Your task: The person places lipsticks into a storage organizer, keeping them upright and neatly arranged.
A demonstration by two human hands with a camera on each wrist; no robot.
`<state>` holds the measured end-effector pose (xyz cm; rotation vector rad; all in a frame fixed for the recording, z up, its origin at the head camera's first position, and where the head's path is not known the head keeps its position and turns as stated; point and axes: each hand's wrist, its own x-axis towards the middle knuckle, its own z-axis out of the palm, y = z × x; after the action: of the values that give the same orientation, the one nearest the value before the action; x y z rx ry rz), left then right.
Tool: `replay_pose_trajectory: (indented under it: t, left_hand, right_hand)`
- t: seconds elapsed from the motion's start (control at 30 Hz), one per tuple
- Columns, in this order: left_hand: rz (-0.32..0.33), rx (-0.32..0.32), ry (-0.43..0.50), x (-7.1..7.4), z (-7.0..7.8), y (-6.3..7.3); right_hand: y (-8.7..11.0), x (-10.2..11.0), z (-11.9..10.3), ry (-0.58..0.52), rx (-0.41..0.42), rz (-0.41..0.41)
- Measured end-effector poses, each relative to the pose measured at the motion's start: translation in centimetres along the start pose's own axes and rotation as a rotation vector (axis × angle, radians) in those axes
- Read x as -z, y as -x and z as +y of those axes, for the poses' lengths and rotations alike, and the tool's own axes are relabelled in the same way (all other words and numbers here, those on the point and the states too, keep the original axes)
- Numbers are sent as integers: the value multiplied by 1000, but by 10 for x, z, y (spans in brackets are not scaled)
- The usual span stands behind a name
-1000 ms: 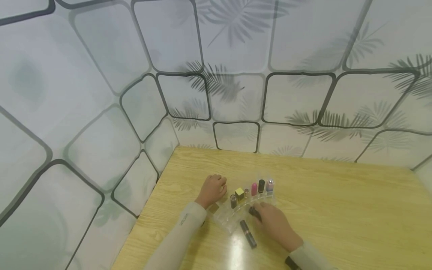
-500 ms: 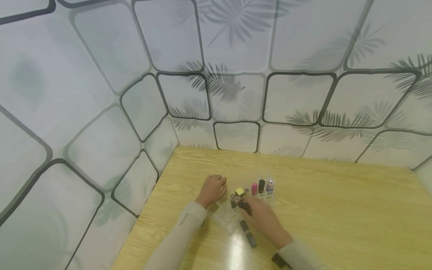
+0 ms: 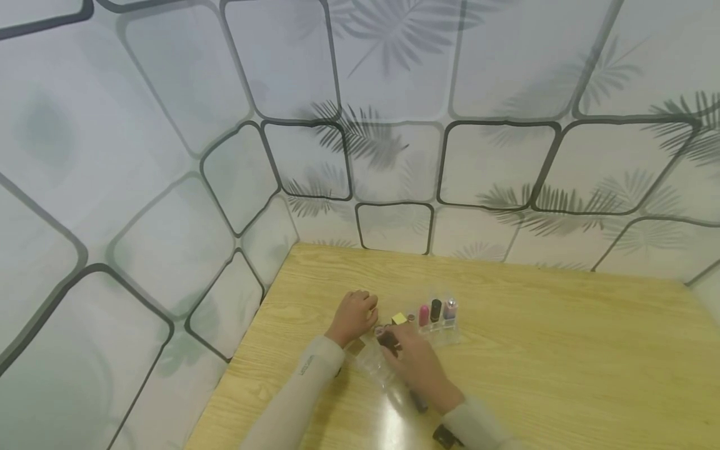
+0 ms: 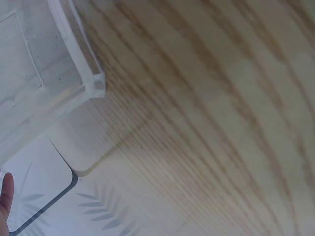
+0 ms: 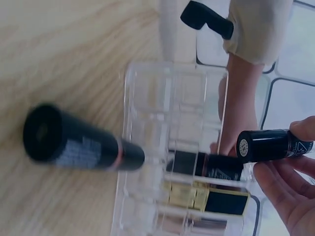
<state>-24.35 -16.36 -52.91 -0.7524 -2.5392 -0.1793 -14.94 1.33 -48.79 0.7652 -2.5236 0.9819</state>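
Observation:
My right hand [image 3: 416, 362] pinches a dark lipstick tube [image 5: 263, 145] between thumb and fingers, raised above the left part of a clear compartment organizer [image 5: 147, 98]. In the right wrist view its round base label faces the camera. Inside the organizer stand another dark tube [image 5: 221, 167] and a gold-and-black lipstick [image 5: 226, 201]. My left hand [image 3: 353, 317] rests by the organizer's left end, fingers loosely bent; one finger [image 4: 6, 194] shows at the left wrist view's edge. A black tube with a thin band [image 5: 78, 142] lies in front, partly hidden by my right hand in the head view.
Farther right in the organizer are a pink tube [image 3: 424, 315], a black tube [image 3: 435, 310] and a small pinkish-blue bottle [image 3: 450, 309]. The wooden table [image 3: 562, 350] meets patterned walls [image 3: 394, 228] at the back and left.
My right hand has moved left with the dark lipstick tube, from the organizer's front middle to above its left part. It now partly covers the tube on the table. The left hand has stayed put.

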Motion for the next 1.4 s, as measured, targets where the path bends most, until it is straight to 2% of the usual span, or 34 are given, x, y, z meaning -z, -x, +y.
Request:
replay_pose_trajectory:
  t: [0.3,0.5,0.67,1.07,1.4]
  left_hand:
    - [-19,7,-8,-1,-1,-1]
    - [-30,14,-10,-1,-1,-1]
    - [-30,18,-9,0,-1,-2]
    - [-46,24,-13,1,0,-1]
    - [-61,39,-7,3,2,-1]
  right_hand:
    - [2,-16,-7,-110,13,-26]
    - [4,-29,-6,-156,59,-38]
    - [5,-36,-6,-152,104,-18]
    - [6,-40,-6,-122,70,-26]
    - [6,-43,-5,-67,85,4]
